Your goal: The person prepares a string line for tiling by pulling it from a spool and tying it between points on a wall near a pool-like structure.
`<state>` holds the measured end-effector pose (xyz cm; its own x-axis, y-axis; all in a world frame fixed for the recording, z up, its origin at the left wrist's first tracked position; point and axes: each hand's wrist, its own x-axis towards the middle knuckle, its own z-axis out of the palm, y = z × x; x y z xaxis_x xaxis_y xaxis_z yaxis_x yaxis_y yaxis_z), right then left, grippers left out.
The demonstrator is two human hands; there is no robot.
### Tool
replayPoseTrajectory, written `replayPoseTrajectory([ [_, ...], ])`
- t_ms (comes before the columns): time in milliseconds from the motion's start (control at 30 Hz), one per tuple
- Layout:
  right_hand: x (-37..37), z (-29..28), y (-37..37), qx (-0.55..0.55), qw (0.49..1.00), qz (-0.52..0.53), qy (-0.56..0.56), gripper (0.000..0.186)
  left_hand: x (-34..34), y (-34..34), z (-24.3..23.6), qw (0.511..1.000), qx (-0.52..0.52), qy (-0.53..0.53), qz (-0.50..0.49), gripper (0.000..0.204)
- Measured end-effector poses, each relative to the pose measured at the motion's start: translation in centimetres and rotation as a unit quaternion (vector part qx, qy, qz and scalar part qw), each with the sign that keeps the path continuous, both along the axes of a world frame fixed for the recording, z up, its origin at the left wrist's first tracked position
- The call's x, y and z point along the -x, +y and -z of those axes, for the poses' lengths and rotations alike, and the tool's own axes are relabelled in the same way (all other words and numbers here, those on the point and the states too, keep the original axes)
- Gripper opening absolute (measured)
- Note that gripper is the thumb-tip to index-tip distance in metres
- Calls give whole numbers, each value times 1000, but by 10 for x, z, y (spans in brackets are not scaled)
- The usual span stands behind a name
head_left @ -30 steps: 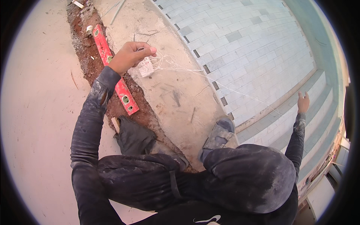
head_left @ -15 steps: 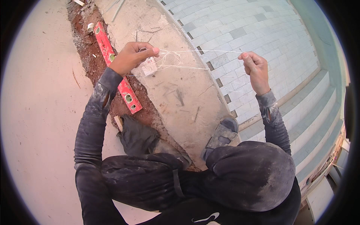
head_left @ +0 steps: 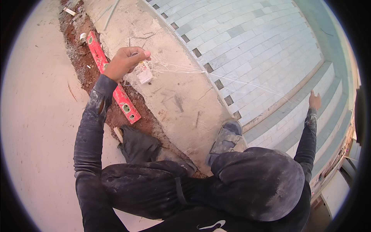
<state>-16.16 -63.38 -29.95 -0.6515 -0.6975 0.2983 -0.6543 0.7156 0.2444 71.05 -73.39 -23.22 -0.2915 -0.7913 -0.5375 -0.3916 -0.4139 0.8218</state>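
My left hand point(head_left: 125, 63) is closed in a pinch on thin white string point(head_left: 176, 69). Loose loops gather at its fingertips, and several strands run right across the paving. Just below that hand, a small white bundle point(head_left: 145, 76), apparently wound with string, hangs or lies over the concrete; I cannot tell which. Far out to the right, my right hand point(head_left: 315, 101) has its fingers apart, with nothing visible in them. The strands fade from sight short of it. A red spirit level point(head_left: 120, 101) lies along the dirt strip, partly behind my left hand and wrist.
Reddish dirt point(head_left: 79, 52) fills a strip between pale slab and concrete. A white pipe piece point(head_left: 83, 37) lies by the level's far end. A dark cloth point(head_left: 140, 145) sits near my knee. Grey paving point(head_left: 247, 46) and steps point(head_left: 284, 135) are on the right.
My right hand has swung outward and down to the right, its pinch loosened. The strands now stretch farther and slope down to the right. My left hand has shifted slightly left, still pinching.
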Motion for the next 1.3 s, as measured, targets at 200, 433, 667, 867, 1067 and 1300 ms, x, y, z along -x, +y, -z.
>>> replayPoseTrajectory([
  [200, -491, -19, -76, -27, 619, -484, -618, 80, 22, 16, -27, 1000, 20, -16, 19, 27],
  [433, -564, -43, -17, -153, 408, -423, -794, 37, 35, 27, -38, 998, 9, -34, 54, 28],
  [667, -466, -65, -38, 72, 595, -403, -692, 24, 37, 44, -28, 990, -18, -59, 130, 30],
  [867, -431, -90, -41, 114, 655, -395, -634, 29, 51, 22, -40, 993, -58, 9, 106, 28],
  [1067, -425, -85, -41, 142, 679, -356, -626, 31, 46, 27, -47, 998, -14, 22, 52, 32],
  [1300, -425, -85, -41, 165, 684, -332, -628, 30, 33, 36, -51, 998, -33, 44, 29, 20],
])
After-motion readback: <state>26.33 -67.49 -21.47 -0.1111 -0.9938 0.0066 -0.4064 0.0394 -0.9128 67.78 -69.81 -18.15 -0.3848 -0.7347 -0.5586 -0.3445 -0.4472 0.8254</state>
